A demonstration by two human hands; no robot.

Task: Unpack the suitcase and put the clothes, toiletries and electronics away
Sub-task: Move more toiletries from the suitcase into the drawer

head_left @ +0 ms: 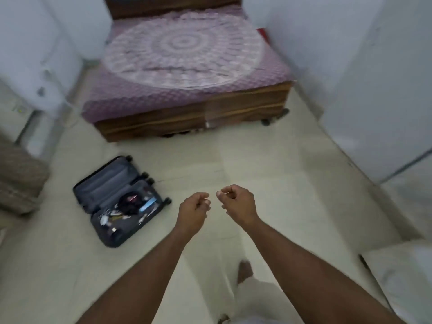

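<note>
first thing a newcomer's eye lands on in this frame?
Probably the two bare forearms reaching up from the bottom edge, with the left hand and right hand loosely curled and holding nothing, side by side over the pale floor. Next, the open suitcase lying flat on the floor left of the hands, small items still in its nearer half. Behind it, the bed with a purple patterned cover fills the top centre.

Open suitcase (117, 199) lies on the tiled floor (245, 160) near the bed (187, 66).
</note>
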